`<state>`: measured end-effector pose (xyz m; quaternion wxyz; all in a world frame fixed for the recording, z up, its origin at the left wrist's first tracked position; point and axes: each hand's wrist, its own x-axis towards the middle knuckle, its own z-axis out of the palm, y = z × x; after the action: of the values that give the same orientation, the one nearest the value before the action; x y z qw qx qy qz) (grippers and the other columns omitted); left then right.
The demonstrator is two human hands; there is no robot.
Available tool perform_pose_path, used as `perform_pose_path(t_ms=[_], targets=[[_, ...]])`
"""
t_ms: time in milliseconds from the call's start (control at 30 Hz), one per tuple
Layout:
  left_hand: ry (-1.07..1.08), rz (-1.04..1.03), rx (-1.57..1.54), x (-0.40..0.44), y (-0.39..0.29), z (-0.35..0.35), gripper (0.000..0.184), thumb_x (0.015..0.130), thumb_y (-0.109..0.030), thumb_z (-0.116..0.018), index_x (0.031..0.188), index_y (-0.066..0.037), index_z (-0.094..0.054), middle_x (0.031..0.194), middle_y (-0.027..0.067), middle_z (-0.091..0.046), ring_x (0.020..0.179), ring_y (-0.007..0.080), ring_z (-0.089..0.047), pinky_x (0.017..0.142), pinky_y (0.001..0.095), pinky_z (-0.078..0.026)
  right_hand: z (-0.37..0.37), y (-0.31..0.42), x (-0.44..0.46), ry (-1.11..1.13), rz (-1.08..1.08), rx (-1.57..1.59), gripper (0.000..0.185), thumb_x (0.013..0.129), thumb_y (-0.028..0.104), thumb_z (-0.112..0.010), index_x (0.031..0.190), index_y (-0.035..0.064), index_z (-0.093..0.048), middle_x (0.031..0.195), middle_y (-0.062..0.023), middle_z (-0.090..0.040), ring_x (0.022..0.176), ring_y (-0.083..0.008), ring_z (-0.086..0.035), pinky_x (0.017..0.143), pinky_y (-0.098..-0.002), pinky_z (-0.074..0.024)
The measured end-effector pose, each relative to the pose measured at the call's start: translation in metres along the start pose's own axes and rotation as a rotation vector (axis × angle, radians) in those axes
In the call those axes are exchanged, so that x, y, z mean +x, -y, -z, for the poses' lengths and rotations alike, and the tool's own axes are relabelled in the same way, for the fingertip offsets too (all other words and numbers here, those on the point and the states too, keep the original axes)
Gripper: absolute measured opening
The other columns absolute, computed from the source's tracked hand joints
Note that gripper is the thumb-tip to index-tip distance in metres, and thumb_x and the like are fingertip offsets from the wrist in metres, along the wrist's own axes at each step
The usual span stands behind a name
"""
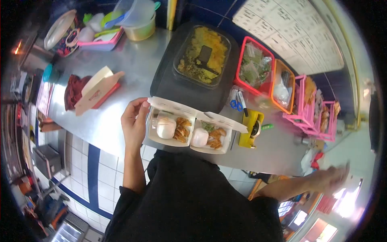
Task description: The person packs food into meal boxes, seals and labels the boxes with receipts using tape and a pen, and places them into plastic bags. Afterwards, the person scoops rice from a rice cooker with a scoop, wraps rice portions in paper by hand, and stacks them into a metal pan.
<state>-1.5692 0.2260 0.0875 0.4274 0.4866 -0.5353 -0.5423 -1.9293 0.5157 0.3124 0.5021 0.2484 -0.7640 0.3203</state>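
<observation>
Two open white paper food boxes stand side by side at the counter's front edge. The left box [169,142] contains a white rounded mound [165,129], probably rice, and browned fried pieces [182,131]. In the right box [209,151] lie a similar white mound [200,138], more fried pieces [216,139] and a small green packet [207,126]. My left hand [135,119] grips the raised lid of the left box at its left corner, thumb and fingers closed there. Far off to the right, past the counter, my right hand [332,178] is smeared by motion; whether it holds anything is unclear.
Behind the boxes, a black tub [205,80] of yellow food rests on a dark surface. Rightward are a red basket [244,82] of packets, an orange basket [291,105], pink racks [308,119], scissors [236,105] and a yellow tape dispenser [246,139]. Folded cartons [94,94] lie left.
</observation>
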Motion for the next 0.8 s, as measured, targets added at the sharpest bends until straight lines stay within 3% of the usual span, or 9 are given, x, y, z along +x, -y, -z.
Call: perform_pose_path(t_ms=[67,133,200,267,300,400,600,767,800], targets=[[-0.003,0.02,0.008,0.0,0.003,0.005,0.024,0.1,-0.016,-0.066,0.112,0.004,-0.067,0.092,0.0041,-0.067,0.083,0.01,-0.06,0.078,0.0241,-0.048,-0.006,-0.032,-0.006,-0.332,0.1,0.365,0.033,0.098,0.027,-0.057,0.089,-0.0044,-0.065,0.081,-0.0119,-0.062,0.067,-0.0224,-0.056,0.061,-0.0336,-0.0457],[-0.028,0.008,-0.033,0.005,0.011,0.006,0.024,0.1,-0.017,-0.066,0.112,0.004,-0.067,0.091,0.0039,-0.067,0.083,0.0091,-0.059,0.076,0.0237,-0.048,-0.024,-0.045,-0.025,-0.201,0.151,0.617,0.038,0.098,0.031,-0.059,0.091,-0.0052,-0.067,0.082,-0.0125,-0.065,0.072,-0.0234,-0.06,0.07,-0.0363,-0.0502],[-0.017,0.016,-0.048,0.014,0.013,0.006,0.025,0.1,-0.018,-0.065,0.113,0.003,-0.067,0.094,0.0051,-0.067,0.085,0.0108,-0.06,0.077,0.025,-0.049,-0.064,-0.009,-0.069,0.219,0.053,0.262,0.041,0.101,0.036,-0.055,0.099,-0.0016,-0.071,0.089,-0.0109,-0.07,0.081,-0.0231,-0.065,0.076,-0.0366,-0.052],[0.0,0.018,-0.066,0.028,0.014,0.004,0.026,0.1,-0.018,-0.065,0.114,0.003,-0.067,0.097,0.0063,-0.068,0.087,0.0125,-0.061,0.078,0.0263,-0.049,-0.111,0.048,-0.09,1.012,-0.157,0.202,0.041,0.098,0.04,-0.06,0.11,0.0032,-0.073,0.1,-0.0119,-0.074,0.088,-0.0243,-0.069,0.082,-0.0383,-0.053],[0.0,0.007,-0.033,0.037,0.015,0.003,0.026,0.1,-0.02,-0.065,0.115,0.001,-0.067,0.098,0.0057,-0.068,0.086,0.0123,-0.061,0.078,0.0268,-0.049,-0.146,0.037,-0.113,1.232,-0.003,0.111,0.044,0.097,0.044,-0.06,0.11,0.0036,-0.073,0.1,-0.0147,-0.074,0.093,-0.0294,-0.071,0.084,-0.0413,-0.0527],[0.016,0.002,0.016,0.072,0.029,0.0,0.029,0.099,-0.024,-0.066,0.117,-0.001,-0.068,0.099,0.0046,-0.069,0.087,0.0117,-0.061,0.08,0.0276,-0.048,-0.216,0.017,-0.183,1.523,0.042,-0.467,0.049,0.09,0.05,-0.064,0.105,0.0043,-0.074,0.104,-0.0222,-0.073,0.102,-0.041,-0.069,0.087,-0.0511,-0.0538],[0.136,-0.005,0.371,0.144,0.093,0.002,0.051,0.098,-0.041,-0.065,0.124,0.003,-0.065,0.108,0.0127,-0.069,0.094,0.0178,-0.063,0.087,0.0306,-0.05,-0.234,-0.007,-0.219,1.466,-0.11,-0.34,0.037,0.081,0.04,-0.065,0.1,0.0102,-0.075,0.103,-0.0219,-0.073,0.1,-0.0406,-0.07,0.085,-0.0495,-0.054],[0.561,0.6,0.446,0.167,0.086,0.003,0.074,0.096,-0.061,-0.057,0.133,0.002,-0.059,0.114,0.0145,-0.067,0.101,0.021,-0.062,0.091,0.0362,-0.051,-0.255,-0.073,-0.183,1.344,-0.103,0.082,0.037,0.086,0.039,-0.071,0.103,0.0067,-0.07,0.089,-0.0177,-0.072,0.085,-0.0368,-0.07,0.078,-0.0454,-0.0536],[0.581,0.601,0.461,0.169,0.091,0.001,0.074,0.096,-0.061,-0.057,0.133,0.002,-0.059,0.114,0.0145,-0.067,0.101,0.021,-0.062,0.091,0.0362,-0.051,-0.254,-0.071,-0.171,1.086,-0.142,0.13,0.039,0.088,0.041,-0.069,0.107,0.0068,-0.069,0.088,-0.0172,-0.071,0.082,-0.0352,-0.069,0.076,-0.0449,-0.0532]])
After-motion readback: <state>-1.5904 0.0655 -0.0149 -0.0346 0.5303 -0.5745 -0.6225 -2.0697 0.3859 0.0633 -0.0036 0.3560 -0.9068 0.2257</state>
